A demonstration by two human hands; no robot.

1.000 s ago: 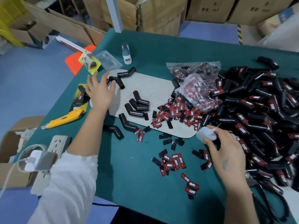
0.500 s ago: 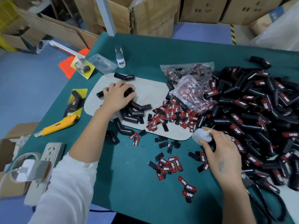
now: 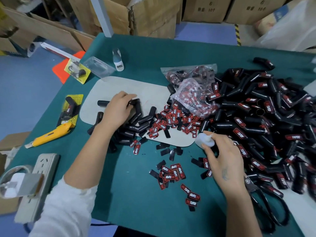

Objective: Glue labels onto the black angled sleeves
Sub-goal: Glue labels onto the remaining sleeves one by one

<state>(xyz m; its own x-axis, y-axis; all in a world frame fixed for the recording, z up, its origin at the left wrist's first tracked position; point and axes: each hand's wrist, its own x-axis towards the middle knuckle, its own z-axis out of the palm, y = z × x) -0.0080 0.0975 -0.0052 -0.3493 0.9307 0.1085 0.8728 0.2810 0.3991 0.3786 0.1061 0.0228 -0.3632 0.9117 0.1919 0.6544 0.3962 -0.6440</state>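
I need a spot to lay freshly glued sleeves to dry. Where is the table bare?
Bare green cloth lies near the front edge, between the left forearm and the scattered labels. The grey mat's far part is free too. The right side is crowded with labelled sleeves.

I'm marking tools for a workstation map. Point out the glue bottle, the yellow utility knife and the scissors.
glue bottle (image 3: 204,141), head view, on its white body beside the right hand's fingers.
yellow utility knife (image 3: 51,135), head view, on the middle of its yellow handle.
scissors (image 3: 266,205), head view, on the black handle loop.
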